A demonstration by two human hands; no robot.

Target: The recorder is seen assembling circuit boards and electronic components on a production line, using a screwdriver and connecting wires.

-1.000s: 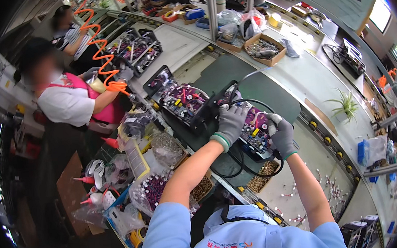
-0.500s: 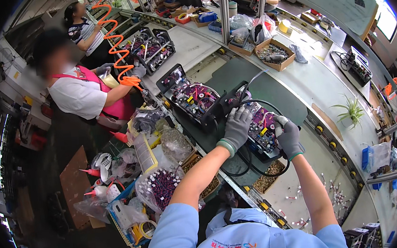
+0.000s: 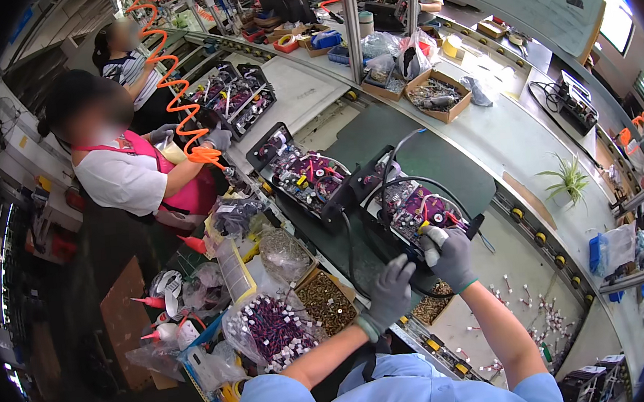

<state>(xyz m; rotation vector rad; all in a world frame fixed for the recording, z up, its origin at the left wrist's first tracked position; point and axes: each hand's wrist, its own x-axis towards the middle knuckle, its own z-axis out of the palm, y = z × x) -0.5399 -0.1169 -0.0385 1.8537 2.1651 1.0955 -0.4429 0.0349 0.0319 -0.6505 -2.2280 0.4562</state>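
An open electronics unit (image 3: pixel 423 206) with purple circuit boards lies on the dark green mat before me. A black cable (image 3: pixel 390 176) loops over it. My right hand (image 3: pixel 451 257), in a grey glove, is at the unit's near edge with bent, closed fingers; what they hold is hidden. My left hand (image 3: pixel 391 294), also gloved, is off the unit, just nearer to me, its fingers apart and holding nothing I can see. A second open unit (image 3: pixel 305 168) with similar boards stands behind and left.
Bags of wired connectors (image 3: pixel 272 328) and a box of brass-coloured small parts (image 3: pixel 323 302) stand at left. Loose connectors (image 3: pixel 535 312) lie scattered at right. A co-worker in a pink apron (image 3: pixel 190 178) stands at far left, near a coiled orange hose (image 3: pixel 174 84).
My left hand has come off the unit and drawn back toward me. My right hand has shifted from its right side to its near edge. The cable now loops over the boards.
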